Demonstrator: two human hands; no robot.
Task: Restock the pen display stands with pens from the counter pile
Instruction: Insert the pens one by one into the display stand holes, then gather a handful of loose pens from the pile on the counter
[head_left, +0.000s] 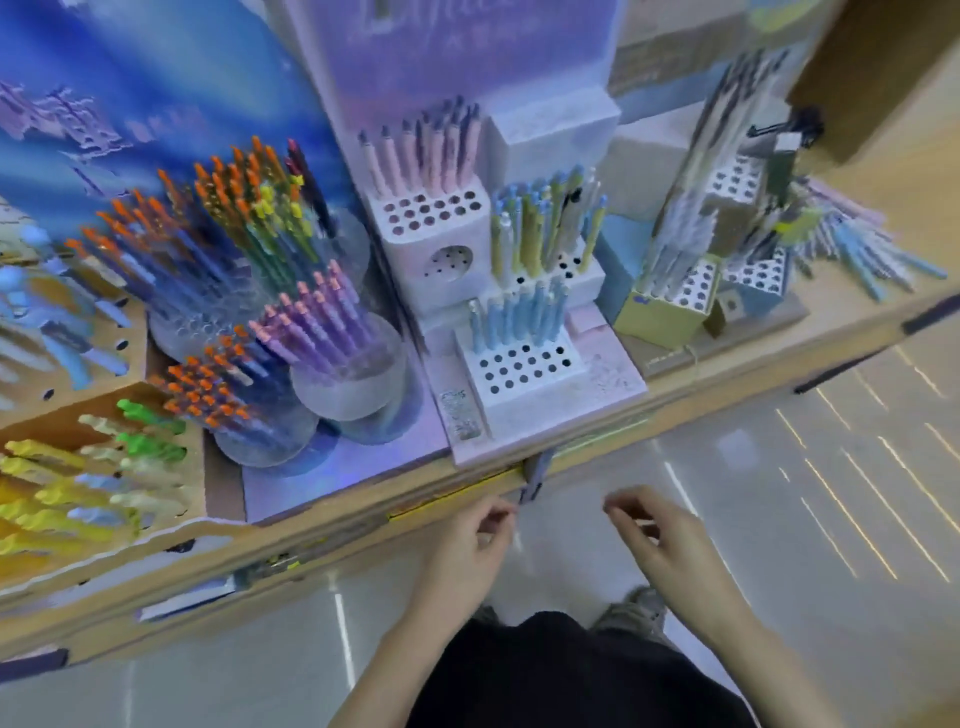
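Down at 6 o'clock, left hand and right hand are held loosely curled, empty, and the white perforated stand could get knocked reaching the pale blue-lilac pen pile at 2 o'clock.

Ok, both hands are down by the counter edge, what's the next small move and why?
Probably reach the right hand up to the loose pen pile at the right end of the counter: neither hand visibly holds a pen, and the front white stand has many empty holes.
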